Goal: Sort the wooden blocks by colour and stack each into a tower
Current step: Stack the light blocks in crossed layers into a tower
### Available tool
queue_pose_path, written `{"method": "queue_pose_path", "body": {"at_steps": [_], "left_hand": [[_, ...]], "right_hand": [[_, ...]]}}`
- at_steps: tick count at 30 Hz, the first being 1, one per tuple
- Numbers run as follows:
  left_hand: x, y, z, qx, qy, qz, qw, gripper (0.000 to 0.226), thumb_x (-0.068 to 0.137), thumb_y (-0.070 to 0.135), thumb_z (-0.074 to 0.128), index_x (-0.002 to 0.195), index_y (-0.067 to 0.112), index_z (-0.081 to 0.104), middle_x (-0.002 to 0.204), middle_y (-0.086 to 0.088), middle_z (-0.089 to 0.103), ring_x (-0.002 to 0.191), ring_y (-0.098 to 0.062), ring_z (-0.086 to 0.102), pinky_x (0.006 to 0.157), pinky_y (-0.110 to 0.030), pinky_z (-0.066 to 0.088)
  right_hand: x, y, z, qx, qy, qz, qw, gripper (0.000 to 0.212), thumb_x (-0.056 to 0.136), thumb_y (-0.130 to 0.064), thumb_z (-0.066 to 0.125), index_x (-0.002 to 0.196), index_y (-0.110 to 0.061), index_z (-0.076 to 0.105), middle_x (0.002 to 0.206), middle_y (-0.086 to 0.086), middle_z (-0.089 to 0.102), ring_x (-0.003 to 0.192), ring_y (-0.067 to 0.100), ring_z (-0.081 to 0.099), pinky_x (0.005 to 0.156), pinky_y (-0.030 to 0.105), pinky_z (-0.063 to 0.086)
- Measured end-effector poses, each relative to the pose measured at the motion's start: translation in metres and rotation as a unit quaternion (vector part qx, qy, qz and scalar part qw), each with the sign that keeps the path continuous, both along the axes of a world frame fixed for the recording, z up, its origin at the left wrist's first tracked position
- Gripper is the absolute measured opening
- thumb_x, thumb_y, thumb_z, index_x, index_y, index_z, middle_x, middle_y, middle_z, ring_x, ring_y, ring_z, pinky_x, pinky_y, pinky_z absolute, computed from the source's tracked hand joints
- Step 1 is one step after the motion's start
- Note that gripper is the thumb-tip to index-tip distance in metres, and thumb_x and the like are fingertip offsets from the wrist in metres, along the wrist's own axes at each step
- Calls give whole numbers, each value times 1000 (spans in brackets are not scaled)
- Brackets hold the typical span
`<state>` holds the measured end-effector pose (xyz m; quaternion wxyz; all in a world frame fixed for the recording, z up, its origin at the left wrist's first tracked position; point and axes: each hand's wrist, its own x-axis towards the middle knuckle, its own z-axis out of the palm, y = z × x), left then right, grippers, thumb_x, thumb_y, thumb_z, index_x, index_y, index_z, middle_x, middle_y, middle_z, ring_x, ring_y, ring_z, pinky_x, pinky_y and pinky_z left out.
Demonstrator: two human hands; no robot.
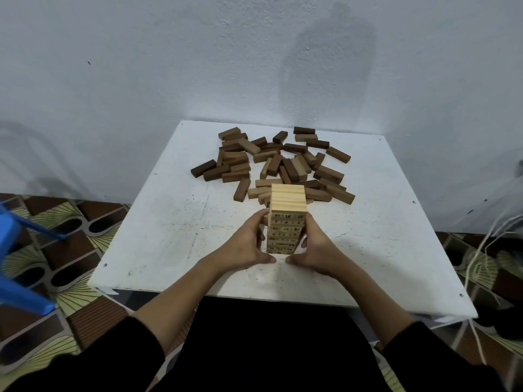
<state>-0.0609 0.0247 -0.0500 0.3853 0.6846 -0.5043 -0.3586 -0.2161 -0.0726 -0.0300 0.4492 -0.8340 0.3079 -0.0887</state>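
Note:
A tower of pale wooden blocks (287, 213) stands upright near the middle of the white table (175, 222), several layers high, with dark markings on its near face. My left hand (249, 244) presses flat against the tower's left side. Against its right side lies my right hand (314, 247), and the two thumbs nearly meet on the table in front of the base. Behind the tower sprawls a loose pile of mid-brown and dark-brown blocks (271, 162), lying at all angles toward the table's far edge.
A white wall rises right behind the table. A blue plastic stool (17, 264) stands on the patterned floor at the left. Pale cords (481, 250) hang off to the right of the table.

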Motion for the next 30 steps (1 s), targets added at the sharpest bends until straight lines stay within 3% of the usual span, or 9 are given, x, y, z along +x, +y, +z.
{"method": "queue_pose_path", "body": {"at_steps": [12,18,20,25,30], "left_hand": [[-1,-4,-4,-21,-4,16,1000,82,68,2,81,127,34,34,109,-2,57,79,-15,53,63,-18,49],[0,-5,-5,-22,-1,20,1000,81,68,2,81,127,34,35,110,-2,57,81,-18,55,64,-20,50],[0,-5,-5,-22,-1,18,1000,80,68,2,81,128,32,37,110,-2,58,84,-23,56,66,-21,50],[0,-4,-5,-23,18,18,999,75,68,0,79,124,32,41,107,-3,58,76,-11,52,66,-23,50],[-1,-4,-6,-22,19,23,999,77,68,1,80,125,33,40,108,-3,59,79,-20,55,65,-23,51]], "right_hand": [[3,-7,-9,12,-6,14,1000,94,70,0,78,143,-13,19,113,-12,42,89,-10,47,67,0,39],[5,-8,-12,20,-28,13,999,95,70,-1,78,144,-11,18,117,-11,42,103,3,44,73,-2,40],[5,-9,-13,16,-31,14,999,95,70,-1,78,143,-10,19,115,-14,42,101,1,46,74,-3,39],[4,-10,-19,7,-45,10,999,94,67,0,79,142,-10,23,110,-21,45,97,-12,50,76,2,42],[4,-10,-23,-4,-55,7,998,90,68,0,79,140,-11,26,108,-17,47,95,-6,52,75,3,43]]}}
